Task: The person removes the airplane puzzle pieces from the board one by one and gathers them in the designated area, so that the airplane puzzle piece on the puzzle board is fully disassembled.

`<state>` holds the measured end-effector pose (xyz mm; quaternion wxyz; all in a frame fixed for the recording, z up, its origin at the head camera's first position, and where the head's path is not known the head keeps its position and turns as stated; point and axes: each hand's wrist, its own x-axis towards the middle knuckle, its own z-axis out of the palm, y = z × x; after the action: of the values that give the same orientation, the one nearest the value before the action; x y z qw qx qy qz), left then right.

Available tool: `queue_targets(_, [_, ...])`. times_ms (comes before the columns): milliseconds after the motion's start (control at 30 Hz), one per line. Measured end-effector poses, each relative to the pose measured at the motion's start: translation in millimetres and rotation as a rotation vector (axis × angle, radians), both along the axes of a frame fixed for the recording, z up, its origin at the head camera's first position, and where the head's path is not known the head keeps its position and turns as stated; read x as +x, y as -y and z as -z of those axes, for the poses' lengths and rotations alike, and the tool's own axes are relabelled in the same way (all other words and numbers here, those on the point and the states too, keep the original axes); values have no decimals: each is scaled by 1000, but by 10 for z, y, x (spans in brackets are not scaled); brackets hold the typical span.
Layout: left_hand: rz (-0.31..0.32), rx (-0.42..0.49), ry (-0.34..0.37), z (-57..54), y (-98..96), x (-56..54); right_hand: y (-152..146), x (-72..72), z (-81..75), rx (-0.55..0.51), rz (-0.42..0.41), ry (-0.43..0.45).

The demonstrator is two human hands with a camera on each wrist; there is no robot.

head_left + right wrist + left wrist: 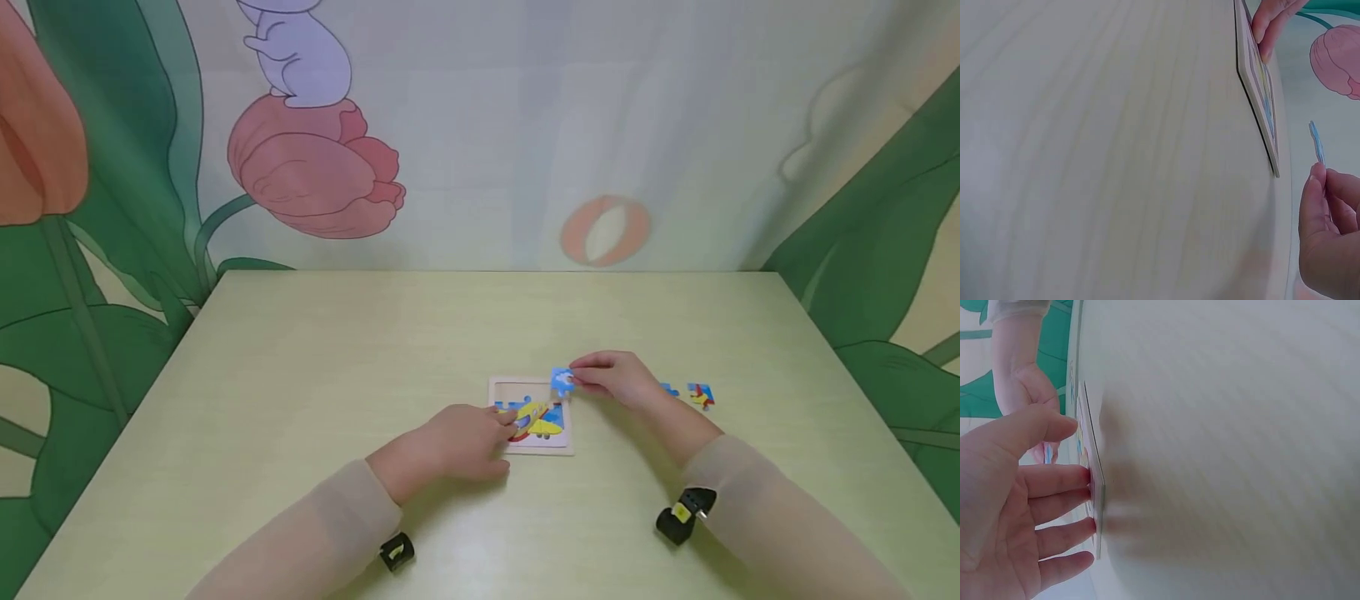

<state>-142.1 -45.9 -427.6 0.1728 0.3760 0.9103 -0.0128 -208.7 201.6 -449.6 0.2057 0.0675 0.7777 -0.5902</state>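
A small jigsaw puzzle in a pale wooden tray (530, 451) lies on the table, its lower part filled with pieces showing a yellow airplane (546, 427). Straight fingers of my left hand (467, 442) rest on the tray's left side; the left wrist view shows the fingertips at its edge (1099, 512). Between thumb and fingers, my right hand (618, 377) pinches a blue puzzle piece (562, 381) with a white patch. That piece is held up over the tray's upper right corner, and the right wrist view shows the piece (1317, 142) edge-on, above the tabletop.
Right of the tray, partly behind the right wrist, lie a blue loose piece (670, 389) and a blue, red and yellow loose piece (702, 395). The pale table (337, 350) ends at a curtain (480, 142) printed with flowers. Black wrist cameras hang under both sleeves.
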Motion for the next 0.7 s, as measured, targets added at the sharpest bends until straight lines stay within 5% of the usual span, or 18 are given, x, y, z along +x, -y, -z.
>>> queue_targets(700, [13, -1, -43, 39, -3, 13, -274, -26, -1, 22, -3, 3])
